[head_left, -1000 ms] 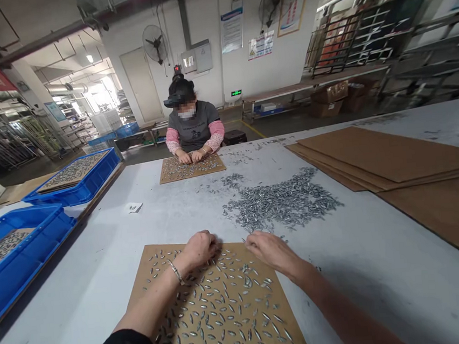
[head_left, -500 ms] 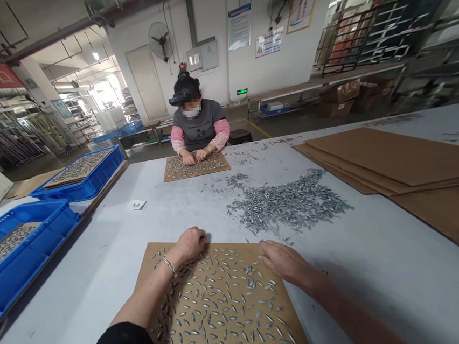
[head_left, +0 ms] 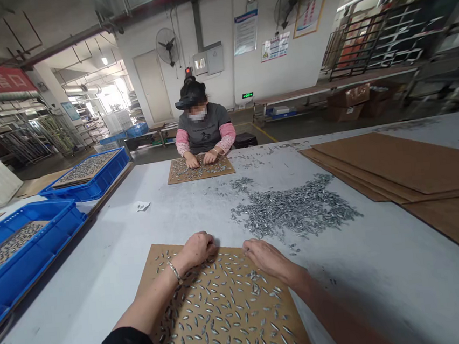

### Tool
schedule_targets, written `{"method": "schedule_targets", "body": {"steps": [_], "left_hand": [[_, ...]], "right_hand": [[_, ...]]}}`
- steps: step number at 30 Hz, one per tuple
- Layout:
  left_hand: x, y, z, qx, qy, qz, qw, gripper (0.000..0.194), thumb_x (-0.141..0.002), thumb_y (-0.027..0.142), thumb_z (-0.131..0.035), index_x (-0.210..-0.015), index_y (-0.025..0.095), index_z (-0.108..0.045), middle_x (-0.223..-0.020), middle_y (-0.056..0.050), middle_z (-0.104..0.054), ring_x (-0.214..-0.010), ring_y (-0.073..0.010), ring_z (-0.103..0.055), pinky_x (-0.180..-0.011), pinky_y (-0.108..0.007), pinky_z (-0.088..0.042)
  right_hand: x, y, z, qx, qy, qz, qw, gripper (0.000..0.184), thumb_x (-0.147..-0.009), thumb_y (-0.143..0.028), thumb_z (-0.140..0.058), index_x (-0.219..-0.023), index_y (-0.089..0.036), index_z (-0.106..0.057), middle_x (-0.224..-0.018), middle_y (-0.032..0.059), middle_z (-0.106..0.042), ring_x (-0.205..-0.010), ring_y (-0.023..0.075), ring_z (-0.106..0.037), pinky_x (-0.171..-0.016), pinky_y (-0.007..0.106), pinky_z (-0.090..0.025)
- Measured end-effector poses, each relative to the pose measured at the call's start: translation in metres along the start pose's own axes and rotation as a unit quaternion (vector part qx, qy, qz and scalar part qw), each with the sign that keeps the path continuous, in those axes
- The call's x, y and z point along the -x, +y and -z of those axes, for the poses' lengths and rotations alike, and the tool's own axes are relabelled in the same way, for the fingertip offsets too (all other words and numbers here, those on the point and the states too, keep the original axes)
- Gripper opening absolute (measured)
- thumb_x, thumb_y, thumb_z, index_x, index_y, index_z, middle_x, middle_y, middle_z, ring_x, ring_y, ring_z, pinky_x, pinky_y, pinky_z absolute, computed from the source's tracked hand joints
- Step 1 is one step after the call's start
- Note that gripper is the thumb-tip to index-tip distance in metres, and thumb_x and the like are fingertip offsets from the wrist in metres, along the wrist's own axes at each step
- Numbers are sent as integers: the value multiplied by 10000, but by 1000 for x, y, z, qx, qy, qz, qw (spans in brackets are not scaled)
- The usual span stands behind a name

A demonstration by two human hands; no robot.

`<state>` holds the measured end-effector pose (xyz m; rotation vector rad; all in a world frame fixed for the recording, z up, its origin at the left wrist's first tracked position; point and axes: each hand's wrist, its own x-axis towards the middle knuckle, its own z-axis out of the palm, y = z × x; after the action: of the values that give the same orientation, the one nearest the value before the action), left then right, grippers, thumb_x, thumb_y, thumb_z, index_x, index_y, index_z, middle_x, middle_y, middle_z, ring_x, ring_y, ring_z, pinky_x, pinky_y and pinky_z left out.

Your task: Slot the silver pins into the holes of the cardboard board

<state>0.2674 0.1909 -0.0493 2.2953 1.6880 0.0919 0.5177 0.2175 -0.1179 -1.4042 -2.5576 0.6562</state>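
In the head view a brown cardboard sheet (head_left: 160, 253) lies on the table before me, covered with many small silvery leaf-shaped metal pieces (head_left: 227, 317), mostly spaced apart. My left hand (head_left: 198, 248), with a bracelet at its wrist, is over the sheet's far edge, fingers curled downward and closed. My right hand (head_left: 265, 256) hovers by the far right part of the same edge, its fingers pinched together. Whatever either hand holds is hidden. Beyond my right hand spreads a loose heap of the same metal pieces (head_left: 298, 206).
Across the table a co-worker (head_left: 203, 123) has both hands over another cardboard sheet (head_left: 177, 177) with pieces on it. Stacked cardboard sheets (head_left: 407, 160) lie to the right. Two blue crates (head_left: 66, 209) holding filled sheets stand left. A white paper scrap (head_left: 142, 206) lies on the white table (head_left: 111, 248).
Over the last half second my right hand has moved left from the sheet's far right corner, and my left hand slightly right. They are closer together. The view has turned a little left.
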Motion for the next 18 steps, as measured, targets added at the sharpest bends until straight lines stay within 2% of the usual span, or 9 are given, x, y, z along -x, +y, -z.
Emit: {"method": "schedule_targets", "body": {"steps": [7, 12, 15, 18], "left_hand": [[0, -4, -2, 16, -6, 4, 1000, 191, -936, 147, -540, -812, 163, -684, -913, -79, -705, -765, -173, -618, -694, -251, -440], [-5, -11, -6, 36, 13, 17, 999, 181, -911, 150, -557, -798, 158, -699, -904, -80, -717, -787, -178, -626, -714, -247, -441], [-12, -24, -10, 56, 43, 45, 997, 204, -920, 160, -536, -833, 142, -720, -912, -91, -735, -820, -190, -641, -745, -253, -452], [-18, -45, -11, 83, 76, 85, 990, 205, -911, 166, -533, -862, 129, -729, -915, -100, -749, -845, -204, -647, -766, -269, -455]], "right_hand": [[-10, -11, 3, -20, -24, -23, 999, 210, -970, -170, -512, -1027, -190, -713, -1117, 101, -736, -1054, 214, -648, -829, 266, -382], [-14, -15, 4, -32, -24, -24, 999, 213, -942, -155, -522, -999, -175, -726, -1057, 103, -756, -995, 208, -669, -814, 266, -405], [-11, -8, 10, -43, -12, -21, 999, 238, -972, -187, -483, -1028, -178, -714, -1075, 102, -751, -988, 206, -670, -816, 271, -425], [1, 11, 20, -36, 28, -32, 998, 267, -991, -198, -432, -1030, -185, -696, -1090, 107, -735, -1027, 222, -661, -866, 296, -437]]}}
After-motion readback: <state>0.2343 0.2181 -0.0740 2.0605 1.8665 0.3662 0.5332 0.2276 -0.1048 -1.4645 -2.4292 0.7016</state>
